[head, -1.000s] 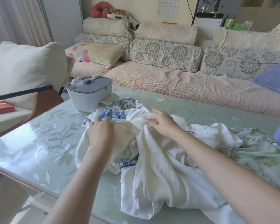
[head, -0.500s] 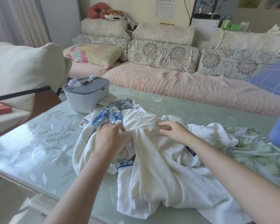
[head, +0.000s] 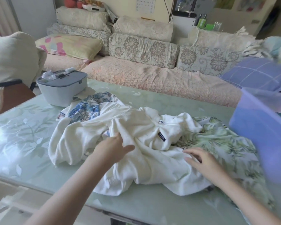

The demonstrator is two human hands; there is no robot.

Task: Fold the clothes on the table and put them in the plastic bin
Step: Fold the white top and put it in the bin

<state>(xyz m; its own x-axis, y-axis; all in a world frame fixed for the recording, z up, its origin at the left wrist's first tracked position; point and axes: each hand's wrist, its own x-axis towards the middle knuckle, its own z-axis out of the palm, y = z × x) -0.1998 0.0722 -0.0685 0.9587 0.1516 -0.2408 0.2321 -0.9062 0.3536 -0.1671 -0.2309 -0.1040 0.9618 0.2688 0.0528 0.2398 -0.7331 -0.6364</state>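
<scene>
A crumpled white knit shirt (head: 141, 127) with a small dark label lies in a heap mid-table. Under its far left edge shows a blue-and-white patterned garment (head: 89, 108). A green leaf-print garment (head: 221, 140) spreads to the right. My left hand (head: 112, 150) rests on the white shirt's left part, fingers spread, holding nothing. My right hand (head: 203, 159) lies flat on the shirt's right edge beside the green print, fingers apart. The translucent blue plastic bin (head: 263, 137) stands at the table's right edge, blurred.
A grey lidded box (head: 62, 88) sits at the table's far left corner. The glass-topped table (head: 23, 137) has a leaf pattern. A sofa with floral cushions (head: 143, 47) runs behind the table, and a chair with a cream pillow (head: 11, 57) stands at left.
Both hands have let go of the shirt's collar area and pulled back toward me, the right one moving to the right. The view has shifted right, bringing the blue bin into sight.
</scene>
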